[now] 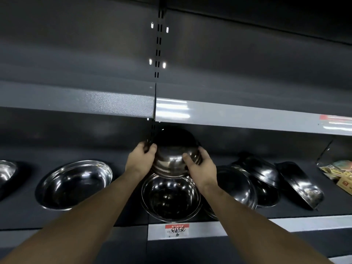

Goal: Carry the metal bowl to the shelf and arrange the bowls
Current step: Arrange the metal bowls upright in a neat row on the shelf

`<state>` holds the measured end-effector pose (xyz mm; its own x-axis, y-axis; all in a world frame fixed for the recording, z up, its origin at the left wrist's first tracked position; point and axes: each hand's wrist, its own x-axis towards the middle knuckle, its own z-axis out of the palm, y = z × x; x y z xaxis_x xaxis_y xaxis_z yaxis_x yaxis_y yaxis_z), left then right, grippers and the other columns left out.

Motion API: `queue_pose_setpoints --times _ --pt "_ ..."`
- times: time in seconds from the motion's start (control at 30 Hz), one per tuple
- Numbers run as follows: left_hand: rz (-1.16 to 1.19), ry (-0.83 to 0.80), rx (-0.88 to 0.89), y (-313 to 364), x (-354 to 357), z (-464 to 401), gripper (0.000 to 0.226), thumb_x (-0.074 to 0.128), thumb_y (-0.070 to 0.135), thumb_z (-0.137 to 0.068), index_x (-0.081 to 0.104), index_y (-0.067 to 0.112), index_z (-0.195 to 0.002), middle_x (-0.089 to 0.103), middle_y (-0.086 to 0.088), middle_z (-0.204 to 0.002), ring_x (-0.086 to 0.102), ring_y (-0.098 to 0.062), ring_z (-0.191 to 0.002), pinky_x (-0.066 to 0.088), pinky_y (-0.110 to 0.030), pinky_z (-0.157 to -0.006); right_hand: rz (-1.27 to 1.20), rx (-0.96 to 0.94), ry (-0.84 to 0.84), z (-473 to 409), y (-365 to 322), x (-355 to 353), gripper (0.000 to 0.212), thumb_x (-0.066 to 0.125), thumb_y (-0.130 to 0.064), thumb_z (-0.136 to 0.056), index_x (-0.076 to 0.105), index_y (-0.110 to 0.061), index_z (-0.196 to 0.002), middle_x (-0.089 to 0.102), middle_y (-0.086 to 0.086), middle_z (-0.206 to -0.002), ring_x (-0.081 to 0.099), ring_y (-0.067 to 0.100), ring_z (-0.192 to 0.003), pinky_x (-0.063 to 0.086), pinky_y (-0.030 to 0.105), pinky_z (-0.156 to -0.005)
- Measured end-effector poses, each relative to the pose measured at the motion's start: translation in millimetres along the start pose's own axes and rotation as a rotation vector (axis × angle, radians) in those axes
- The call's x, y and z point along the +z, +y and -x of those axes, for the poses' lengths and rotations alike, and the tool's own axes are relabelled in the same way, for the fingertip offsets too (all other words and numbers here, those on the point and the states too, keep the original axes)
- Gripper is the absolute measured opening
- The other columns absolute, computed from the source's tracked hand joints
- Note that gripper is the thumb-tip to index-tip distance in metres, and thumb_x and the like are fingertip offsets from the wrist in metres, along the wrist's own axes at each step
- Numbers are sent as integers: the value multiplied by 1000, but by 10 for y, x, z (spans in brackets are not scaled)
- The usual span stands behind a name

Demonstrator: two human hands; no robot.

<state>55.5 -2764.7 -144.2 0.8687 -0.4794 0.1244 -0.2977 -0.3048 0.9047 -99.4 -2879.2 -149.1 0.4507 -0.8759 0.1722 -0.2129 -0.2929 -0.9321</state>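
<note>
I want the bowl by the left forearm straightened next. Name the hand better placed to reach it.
Left, probably. The left hand grips the held stack of bowls on its left side, nearer the wide bowl. The right hand would have to cross over the stack.

Red-and-white price tag point(177, 229) on shelf edge point(247, 226), handwriting unreadable

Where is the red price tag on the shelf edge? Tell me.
In the head view, the red price tag sits on the front edge of the lower shelf, low centre, directly below the upright bowl and between the person's forearms.
</note>
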Motion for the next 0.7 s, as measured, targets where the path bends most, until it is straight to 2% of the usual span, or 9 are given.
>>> queue_pose_setpoints --times 0.1,0.2,0.27,0.33,0.4,0.47,0.53,0.63,0.7 --pt "84 16 -10 99 -23 52 42 55 45 -95 60 18 -127 67 -5 -116 59 -28 -117 40 -27 -92 75 -108 10 82 -48 -43 64 72 -33 -84 46 -32 -142 63 -22 -97 61 5 -103 45 20 -94" --pt "167 -11 -38 159 -25 75 48 51 43 -97 54 13 -133 58 -10 -130 53 -31 -125 38 -37 -109 86 -140 54 140 -66 -74 47 61 -22 -88 48 -34 -132 66 -17 -90 64 8 -88 51 26 -85" --pt "256 -17 -69 181 -27 88 53 45 46 -98 49 15 -141 51 -10 -141 46 -30 -133 30 -42 -117 31 -142 113 165 -56 -77 35 54 -19 -92 50 -31 -124 63 -17 -84 62 4 -80 45 19 -68" --pt "326 -25 -102 210 -30 103 58 37 54 -98 48 20 -142 50 -9 -143 44 -29 -136 27 -44 -119 -82 -83 196 179 -62 -79 22 50 -21 -95 52 -27 -116 63 -15 -87 63 11 -82 40 17 -63" --pt "328 -43 -136 231 -38 119 67 29 66 -95 48 23 -143 48 -10 -144 45 -31 -135 26 -46 -119 -242 57 282 166 -87 -80 15 47 -32 -98 54 -25 -110 66 -7 -91 63 17 -86 42 22 -68" --pt "319 -55 -154 236 -53 130 73 26 73 -90 48 24 -140 49 -10 -143 47 -31 -133 28 -47 -118 -401 210 279 141 -100 -94 28 43 -48 -99 53 -25 -110 69 1 -103 64 20 -96 47 32 -86" --pt "364 -48 -167 227 -63 127 69 32 74 -88 48 22 -132 56 -7 -134 52 -30 -128 32 -45 -115 -485 287 216 108 -89 -116 41 39 -60 -97 53 -25 -112 69 3 -112 64 24 -107 46 40 -102" --pt "333 -18 -173 217 -45 163 41 52 55 -92 48 20 -113 63 -2 -106 59 -27 -107 41 -33 -95 -512 336 188 75 -95 -128 48 52 -63 -91 60 -20 -112 68 2 -114 62 24 -111 45 41 -106" --pt "245 -51 -153 220 -19 223 35 61 35 -91 49 17 -119 61 -2 -102 59 -27 -102 44 -32 -89 -479 332 183 65 -107 -95 47 64 -50 -89 61 -17 -123 69 0 -112 63 24 -112 46 43 -108"
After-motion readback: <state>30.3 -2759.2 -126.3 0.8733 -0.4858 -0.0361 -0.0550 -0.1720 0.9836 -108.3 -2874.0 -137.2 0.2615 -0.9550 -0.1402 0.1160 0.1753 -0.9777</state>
